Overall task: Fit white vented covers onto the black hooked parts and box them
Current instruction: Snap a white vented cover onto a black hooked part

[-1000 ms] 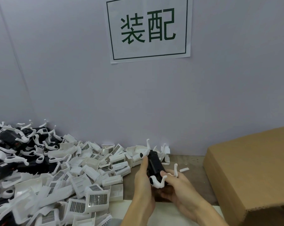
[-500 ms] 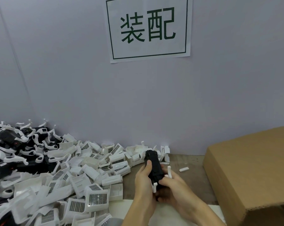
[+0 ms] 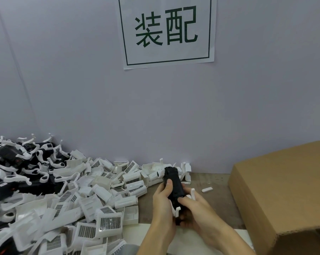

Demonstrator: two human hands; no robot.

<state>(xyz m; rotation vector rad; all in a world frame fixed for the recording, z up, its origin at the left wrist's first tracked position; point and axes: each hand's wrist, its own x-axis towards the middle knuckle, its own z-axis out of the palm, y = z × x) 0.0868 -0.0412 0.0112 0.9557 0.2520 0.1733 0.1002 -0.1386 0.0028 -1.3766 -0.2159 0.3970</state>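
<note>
Both hands grip black part (image 3: pixel 174 184): left hand (image 3: pixel 163 203) wraps its side, right hand (image 3: pixel 194 210) clasps near end. Part's long axis points away toward wall, far end beside cover pile (image 3: pixel 100 196). Box (image 3: pixel 284 190) right of part, right hand nearer.

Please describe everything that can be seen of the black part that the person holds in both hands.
The black hooked part is a long, narrow block of what looks like matte black plastic, held above the table, its far end pointing away toward the wall. White curved hooks stick out near its lower end, one on each side. The left hand grips its left side, with the thumb lying on the top face. The right hand holds its near end from the right. No white vented cover can be seen on it. Its underside is hidden.
</note>
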